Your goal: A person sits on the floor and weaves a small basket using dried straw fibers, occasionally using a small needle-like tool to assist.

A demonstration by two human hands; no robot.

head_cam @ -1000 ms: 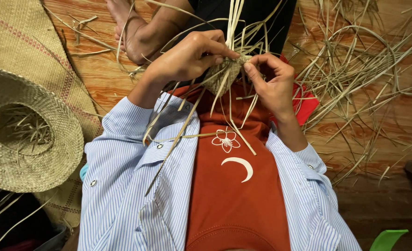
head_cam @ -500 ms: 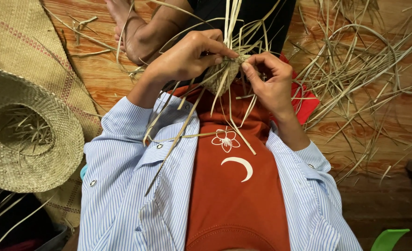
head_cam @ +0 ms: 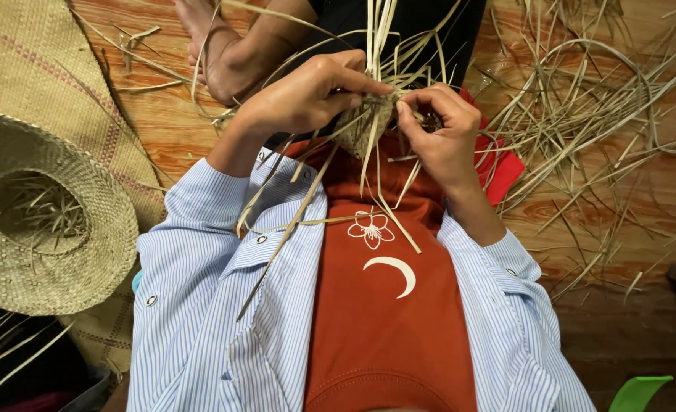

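Note:
Both my hands meet over my lap on a small woven straw piece (head_cam: pixel 368 126). My left hand (head_cam: pixel 307 95) pinches straw strands at its top, thumb and fingers closed on them. My right hand (head_cam: pixel 443 133) grips the piece's right side, fingers curled around it. Long loose straw strands (head_cam: pixel 307 202) hang from the piece across my orange shirt and striped sleeves. More strands stick upward between the hands.
A finished woven straw hat (head_cam: pixel 44 217) lies upside down at the left on a woven mat (head_cam: pixel 37 72). A heap of loose straw (head_cam: pixel 605 114) covers the wooden floor at the right. My bare foot (head_cam: pixel 216 53) rests at the top. A green object (head_cam: pixel 639 391) shows bottom right.
My hands have stayed on the woven piece; the fingers have shifted slightly on the strands.

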